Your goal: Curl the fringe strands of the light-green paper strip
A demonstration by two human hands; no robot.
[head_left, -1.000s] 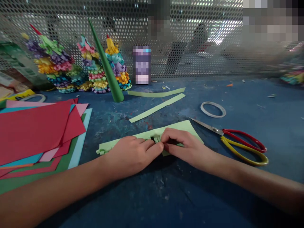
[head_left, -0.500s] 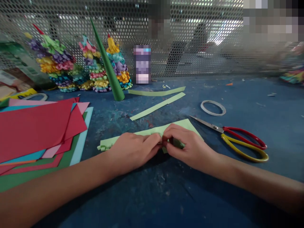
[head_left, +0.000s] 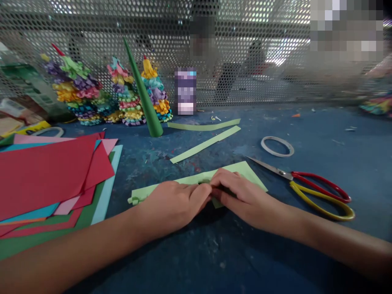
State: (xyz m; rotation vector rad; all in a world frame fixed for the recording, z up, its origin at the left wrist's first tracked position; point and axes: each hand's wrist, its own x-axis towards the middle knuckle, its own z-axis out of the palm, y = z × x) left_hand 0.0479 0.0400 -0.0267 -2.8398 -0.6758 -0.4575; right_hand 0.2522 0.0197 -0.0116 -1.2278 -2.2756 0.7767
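A light green paper strip lies slantwise on the blue table in front of me, with small curled loops along its near edge at the left end. My left hand is closed on the strip's near edge around the middle. Touching it from the right, my right hand pinches the same edge with thumb and fingers. The fingertips meet there and partly hide the paper between them. Beyond the strip lie two narrow light green paper strips. A tall dark green paper cone stands behind them.
Scissors with red and yellow handles lie right of my hands, below a roll of white tape. Coloured paper sheets are stacked at left. Curly paper cones and a phone stand before the perforated metal screen.
The fingers of my right hand have closed in against my left fingertips at the paper's edge. The whole view has shifted slightly, so things sit a little lower.
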